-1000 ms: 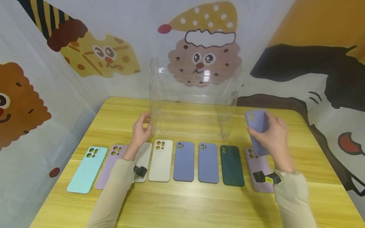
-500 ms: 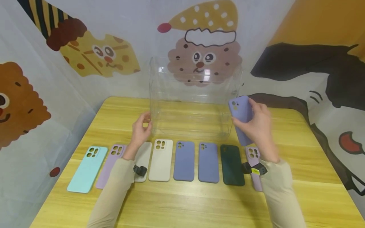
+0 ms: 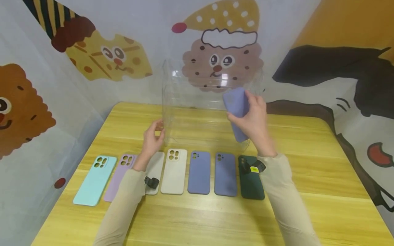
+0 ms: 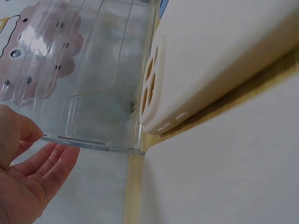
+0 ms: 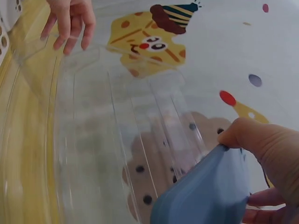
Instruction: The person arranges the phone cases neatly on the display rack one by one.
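Note:
A clear stepped plastic rack (image 3: pixel 197 126) stands toward the table's back. My left hand (image 3: pixel 152 138) holds the rack's left edge; in the left wrist view, the thumb and fingers of that hand (image 4: pixel 32 163) lie on either side of the clear panel (image 4: pixel 93 143). My right hand (image 3: pixel 256 119) grips a lavender phone case (image 3: pixel 238 112) by its sides, raised in front of the rack's right part. The same case (image 5: pixel 205 186) looks blue-grey in the right wrist view, between the thumb and fingers of my right hand (image 5: pixel 268 163).
Along the table (image 3: pixel 197 218), in front of the rack, lies a row of cases: turquoise (image 3: pixel 93 182), purple (image 3: pixel 118 177), two whitish (image 3: pixel 173 174), two blue-violet (image 3: pixel 199 174) and dark green (image 3: pixel 252 184). My right forearm crosses above the row's right end. A cartoon-print cloth (image 3: pixel 135 92) hangs behind.
My right hand has carried the lavender case leftward and up, from right of the rack to in front of it. The purple case at the row's right end is now hidden. My left hand stays put.

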Action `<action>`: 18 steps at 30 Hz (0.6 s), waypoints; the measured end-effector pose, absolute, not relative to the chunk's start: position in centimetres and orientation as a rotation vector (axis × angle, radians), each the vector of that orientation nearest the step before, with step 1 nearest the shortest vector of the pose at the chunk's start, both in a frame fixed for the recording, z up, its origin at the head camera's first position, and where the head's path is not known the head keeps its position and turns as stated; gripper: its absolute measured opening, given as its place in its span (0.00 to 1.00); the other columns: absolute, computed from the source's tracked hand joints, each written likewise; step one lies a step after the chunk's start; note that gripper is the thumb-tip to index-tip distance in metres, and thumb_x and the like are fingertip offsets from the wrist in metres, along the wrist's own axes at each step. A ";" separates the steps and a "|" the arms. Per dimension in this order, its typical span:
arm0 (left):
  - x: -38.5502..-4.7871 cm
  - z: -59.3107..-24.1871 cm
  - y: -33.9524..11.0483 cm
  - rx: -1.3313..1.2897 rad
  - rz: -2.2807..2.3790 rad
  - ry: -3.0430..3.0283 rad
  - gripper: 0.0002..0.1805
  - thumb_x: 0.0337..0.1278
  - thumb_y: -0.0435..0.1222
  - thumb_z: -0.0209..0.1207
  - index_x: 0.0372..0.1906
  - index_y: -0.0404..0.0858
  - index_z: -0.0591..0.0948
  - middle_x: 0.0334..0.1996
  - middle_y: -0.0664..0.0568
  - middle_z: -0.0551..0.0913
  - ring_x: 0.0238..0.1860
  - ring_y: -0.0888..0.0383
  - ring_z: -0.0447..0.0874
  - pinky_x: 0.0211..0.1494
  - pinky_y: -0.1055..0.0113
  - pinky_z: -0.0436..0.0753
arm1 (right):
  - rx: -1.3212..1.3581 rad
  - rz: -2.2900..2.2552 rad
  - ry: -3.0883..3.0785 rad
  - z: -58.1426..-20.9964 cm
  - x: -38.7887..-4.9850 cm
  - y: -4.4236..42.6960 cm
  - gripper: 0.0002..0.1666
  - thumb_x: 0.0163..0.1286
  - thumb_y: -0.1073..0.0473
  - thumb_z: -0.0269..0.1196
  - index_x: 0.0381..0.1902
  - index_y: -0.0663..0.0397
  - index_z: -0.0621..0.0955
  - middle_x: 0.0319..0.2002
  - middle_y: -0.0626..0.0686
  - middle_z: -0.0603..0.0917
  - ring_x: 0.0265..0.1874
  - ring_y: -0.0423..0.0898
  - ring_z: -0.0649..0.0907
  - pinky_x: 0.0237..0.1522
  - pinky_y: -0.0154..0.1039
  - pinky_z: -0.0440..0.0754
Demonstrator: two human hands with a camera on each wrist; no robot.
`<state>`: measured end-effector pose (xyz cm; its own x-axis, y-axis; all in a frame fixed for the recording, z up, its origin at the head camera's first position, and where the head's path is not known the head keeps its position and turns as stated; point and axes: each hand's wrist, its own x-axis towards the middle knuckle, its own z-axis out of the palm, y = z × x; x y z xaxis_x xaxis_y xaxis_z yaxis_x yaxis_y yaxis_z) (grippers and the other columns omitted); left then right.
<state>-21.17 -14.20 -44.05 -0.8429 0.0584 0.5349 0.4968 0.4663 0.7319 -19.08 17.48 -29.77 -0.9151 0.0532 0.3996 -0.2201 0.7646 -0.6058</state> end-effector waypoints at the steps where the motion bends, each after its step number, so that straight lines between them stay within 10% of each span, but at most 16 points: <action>1: -21.2 -44.1 -14.2 -0.467 -1.349 -2.278 0.21 0.52 0.18 0.54 0.54 0.23 0.71 0.43 0.31 0.79 0.38 0.41 0.81 0.30 0.56 0.87 | 0.133 0.957 -2.558 -29.7 -19.4 17.0 0.51 0.48 0.51 0.72 0.67 0.62 0.63 0.56 0.67 0.68 0.54 0.61 0.67 0.55 0.58 0.72; 18: -21.2 -44.0 -14.0 -0.466 -1.346 -2.250 0.21 0.50 0.16 0.54 0.53 0.21 0.71 0.42 0.29 0.79 0.37 0.39 0.81 0.30 0.55 0.87 | 0.145 1.018 -2.409 -27.1 -25.4 7.8 0.56 0.47 0.48 0.72 0.70 0.56 0.58 0.58 0.58 0.65 0.56 0.50 0.66 0.59 0.38 0.70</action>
